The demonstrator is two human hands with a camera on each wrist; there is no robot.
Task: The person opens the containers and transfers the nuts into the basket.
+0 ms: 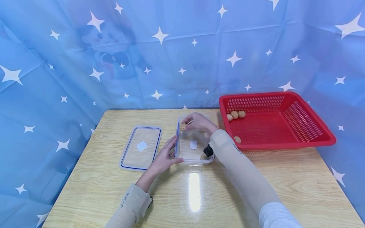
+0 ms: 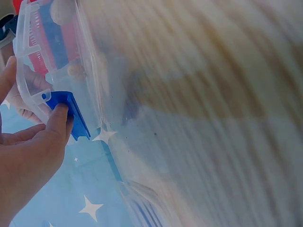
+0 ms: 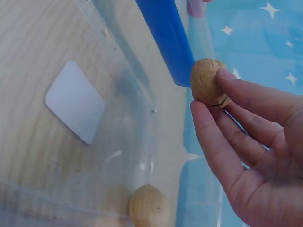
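Observation:
My right hand [image 1: 199, 122] pinches a walnut [image 3: 207, 82] between thumb and fingertips, over the far left part of a clear plastic box [image 1: 180, 156]. The box stands lidless, a blue latch [image 2: 68, 111] hanging along its left side. At the near left corner my left hand [image 1: 163, 158] rests against the box, fingers along the left wall and thumb at the front. One of its fingertips presses the latch in the left wrist view. Inside the box lies a walnut [image 1: 203, 156] near the front right corner, and another walnut [image 3: 147, 206] shows in the right wrist view.
A clear lid [image 1: 132, 158] with a blue seal lies left of the box. To the right stands a red basket [image 1: 276, 147] with several walnuts [image 1: 234, 114] along its left side. Behind the wooden table [image 1: 94, 190] hangs a blue star-patterned curtain [image 1: 194, 63].

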